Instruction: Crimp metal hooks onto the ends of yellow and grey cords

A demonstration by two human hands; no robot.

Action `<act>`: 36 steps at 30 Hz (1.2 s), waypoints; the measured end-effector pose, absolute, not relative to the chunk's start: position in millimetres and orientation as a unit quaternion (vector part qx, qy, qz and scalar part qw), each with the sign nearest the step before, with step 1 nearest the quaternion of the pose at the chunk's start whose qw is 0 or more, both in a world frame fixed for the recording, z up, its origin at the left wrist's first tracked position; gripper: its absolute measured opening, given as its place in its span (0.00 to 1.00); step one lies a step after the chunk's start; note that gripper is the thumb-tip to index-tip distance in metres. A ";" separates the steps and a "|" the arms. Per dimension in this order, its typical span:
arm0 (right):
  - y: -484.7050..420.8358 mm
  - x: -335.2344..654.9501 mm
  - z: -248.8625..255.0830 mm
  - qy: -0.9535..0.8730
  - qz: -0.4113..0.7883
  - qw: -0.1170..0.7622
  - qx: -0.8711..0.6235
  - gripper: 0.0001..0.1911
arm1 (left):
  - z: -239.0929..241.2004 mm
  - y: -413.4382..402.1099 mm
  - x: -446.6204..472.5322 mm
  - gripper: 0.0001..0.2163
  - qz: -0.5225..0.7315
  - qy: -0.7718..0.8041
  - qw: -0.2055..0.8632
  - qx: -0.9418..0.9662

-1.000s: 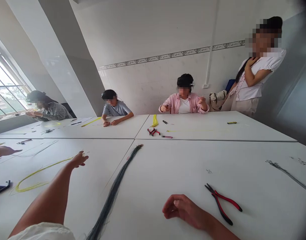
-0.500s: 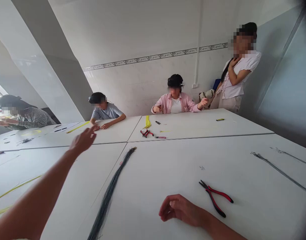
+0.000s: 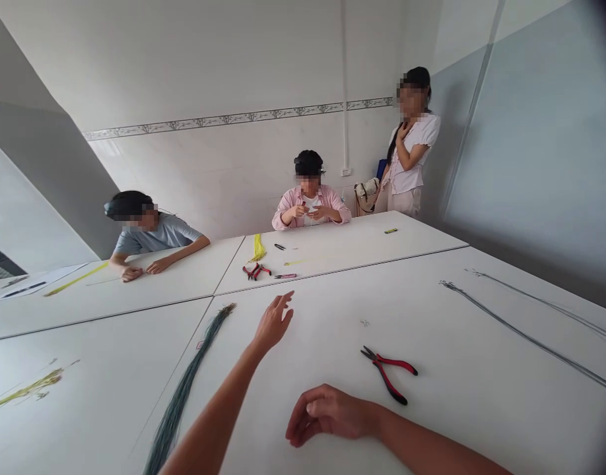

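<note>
Fingers of my right hand (image 3: 333, 412) show on the head feed half-curled, with nothing visible in their grip. Clock bearings from it: red-and-black needle-nose pliers (image 3: 389, 375) near at two, handles spread; dark strand bundle (image 3: 187, 389) at nine, lying on the white table (image 3: 333, 356). My left hand (image 3: 273, 323) reaches out at eleven, fingers loosely extended, nothing seen held. Past the seam: yellow strands (image 3: 258, 248) at eleven; a seated co-worker in pink (image 3: 288, 201) at twelve.

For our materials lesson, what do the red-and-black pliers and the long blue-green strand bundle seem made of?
Pliers: probably steel jaws, dark grey; thick coloured grips look like smooth plastic or rubber. Strand bundle: perhaps thread or coated wire; dull, fine, loose strands.
</note>
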State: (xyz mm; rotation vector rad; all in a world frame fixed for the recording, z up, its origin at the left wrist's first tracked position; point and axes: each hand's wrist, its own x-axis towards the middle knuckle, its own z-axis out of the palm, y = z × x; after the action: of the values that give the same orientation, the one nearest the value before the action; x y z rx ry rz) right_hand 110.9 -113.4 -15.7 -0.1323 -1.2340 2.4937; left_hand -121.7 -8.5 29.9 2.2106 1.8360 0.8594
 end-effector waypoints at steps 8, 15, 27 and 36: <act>-110.2 104.0 -27.1 -0.403 0.897 0.177 -0.052 0.17 | -20.2 12.2 -99.4 0.19 0.481 0.694 0.126 0.522; -106.6 103.1 -39.5 -0.377 0.907 0.173 -0.067 0.14 | -20.1 14.0 -105.4 0.17 0.532 0.673 0.182 0.480; -108.1 104.9 -24.3 -0.388 0.902 0.182 -0.047 0.19 | 49.9 -30.9 -73.2 0.13 0.576 0.584 0.190 0.540; -110.1 115.0 -18.6 -0.424 0.885 0.187 -0.041 0.16 | 103.9 -80.6 -195.1 0.21 0.711 0.610 0.164 0.309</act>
State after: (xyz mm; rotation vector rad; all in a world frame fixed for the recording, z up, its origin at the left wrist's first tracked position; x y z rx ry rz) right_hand 115.0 -110.1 -18.6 -0.1167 -1.1930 2.4916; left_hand -195.1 -80.6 103.9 0.8822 1.7384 2.0265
